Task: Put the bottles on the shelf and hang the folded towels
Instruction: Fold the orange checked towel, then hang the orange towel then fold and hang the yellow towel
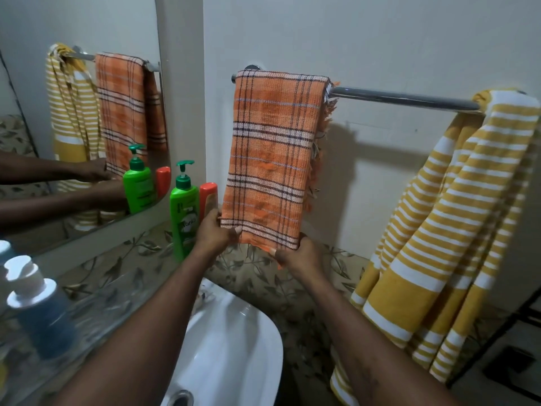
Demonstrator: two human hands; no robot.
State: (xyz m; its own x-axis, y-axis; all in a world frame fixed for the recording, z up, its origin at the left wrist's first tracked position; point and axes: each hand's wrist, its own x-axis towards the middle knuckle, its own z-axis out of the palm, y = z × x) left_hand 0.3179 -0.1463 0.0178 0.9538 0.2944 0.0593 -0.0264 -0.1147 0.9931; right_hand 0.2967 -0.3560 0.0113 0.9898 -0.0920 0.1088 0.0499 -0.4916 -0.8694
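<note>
An orange plaid towel (pixel 272 153), folded, hangs over the left end of a chrome towel bar (pixel 404 98). My left hand (pixel 215 230) grips its lower left corner and my right hand (pixel 298 256) grips its lower right corner. A yellow and white striped towel (pixel 445 230) hangs bunched at the bar's right end. A green pump bottle (pixel 183 212) and an orange bottle (pixel 208 197) stand on the glass shelf (pixel 111 306) just left of my left hand. A blue bottle with a white cap (pixel 41 309) stands on the shelf at the near left.
A mirror (pixel 73 112) above the shelf reflects the towels, bottles and arms. A white washbasin (pixel 234 347) sits below my arms. Leaf-patterned tiles (pixel 292 276) run along the wall. A dark metal rack (pixel 521 332) stands at the lower right.
</note>
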